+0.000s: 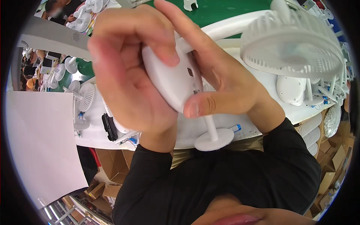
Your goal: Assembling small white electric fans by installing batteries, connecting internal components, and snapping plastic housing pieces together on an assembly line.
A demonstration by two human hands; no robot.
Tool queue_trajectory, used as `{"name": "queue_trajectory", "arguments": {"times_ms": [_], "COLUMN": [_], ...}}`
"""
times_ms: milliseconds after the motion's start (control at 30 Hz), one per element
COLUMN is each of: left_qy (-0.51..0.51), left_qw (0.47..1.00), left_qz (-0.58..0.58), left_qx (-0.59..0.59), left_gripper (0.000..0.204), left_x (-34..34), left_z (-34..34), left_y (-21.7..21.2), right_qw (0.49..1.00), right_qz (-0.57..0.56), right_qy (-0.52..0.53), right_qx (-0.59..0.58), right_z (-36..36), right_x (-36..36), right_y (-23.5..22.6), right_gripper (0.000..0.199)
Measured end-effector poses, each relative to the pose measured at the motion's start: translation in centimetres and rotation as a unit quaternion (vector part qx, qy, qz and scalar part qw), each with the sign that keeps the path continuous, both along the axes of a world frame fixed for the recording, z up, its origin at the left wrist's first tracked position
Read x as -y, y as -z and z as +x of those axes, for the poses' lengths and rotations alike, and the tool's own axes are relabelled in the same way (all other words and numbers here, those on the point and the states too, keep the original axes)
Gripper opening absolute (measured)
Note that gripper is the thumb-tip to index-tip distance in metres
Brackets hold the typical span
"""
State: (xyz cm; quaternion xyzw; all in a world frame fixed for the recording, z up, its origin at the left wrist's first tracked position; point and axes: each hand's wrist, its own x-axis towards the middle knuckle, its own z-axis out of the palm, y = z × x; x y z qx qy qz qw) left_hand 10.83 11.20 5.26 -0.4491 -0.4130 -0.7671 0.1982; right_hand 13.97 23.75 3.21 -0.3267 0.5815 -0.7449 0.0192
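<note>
A white fan is raised close in front of me, its rounded base (165, 73) between my two hands. My left hand (127, 71) curls its fingers around the left side of this base. On the other side my right hand (232, 82) grips it, with the thumb pressed near the lower edge and the fingers reaching along the far side. Small dark openings show on the base's face. A white stem leads from behind the hands to the caged fan head (292, 48) at upper right, which is slightly blurred.
Below the hands, a white round disc with a stem (214, 139) stands on the white table beside a blue cylinder (235, 128). A black holder (109, 127) and several fans (85, 95) lie left. White housings (291, 90) sit right. Cardboard boxes (114, 165) are below the table.
</note>
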Motion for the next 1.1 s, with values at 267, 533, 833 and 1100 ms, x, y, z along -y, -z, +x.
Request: {"name": "queue_trajectory", "arguments": {"times_ms": [267, 533, 833, 1100], "left_qy": [0.014, -0.147, -0.054, -0.13], "left_qw": [0.995, 0.965, 0.99, 0.967], "left_qz": [0.043, 0.071, -0.019, 0.108], "left_qx": [0.09, 0.206, 0.126, 0.19], "left_gripper": [0.056, 0.058, 0.048, 0.033], "left_x": [-0.2, -1.9, 0.4, -0.4], "left_z": [0.6, 1.3, 0.8, -2.7], "left_y": [0.2, -0.4, 0.6, 2.2], "right_qw": [0.998, 0.985, 0.993, 0.944], "right_qz": [-0.005, 0.052, 0.051, 0.231], "right_qy": [-0.004, 0.008, 0.027, 0.185], "right_qx": [-0.069, -0.164, -0.099, -0.144], "right_z": [-0.9, -1.5, -0.5, -2.6], "right_x": [0.1, -0.2, 0.2, -2.5], "right_y": [0.9, 1.0, 0.8, 0.9], "right_gripper": [0.104, 0.105, 0.109, 0.084]}}
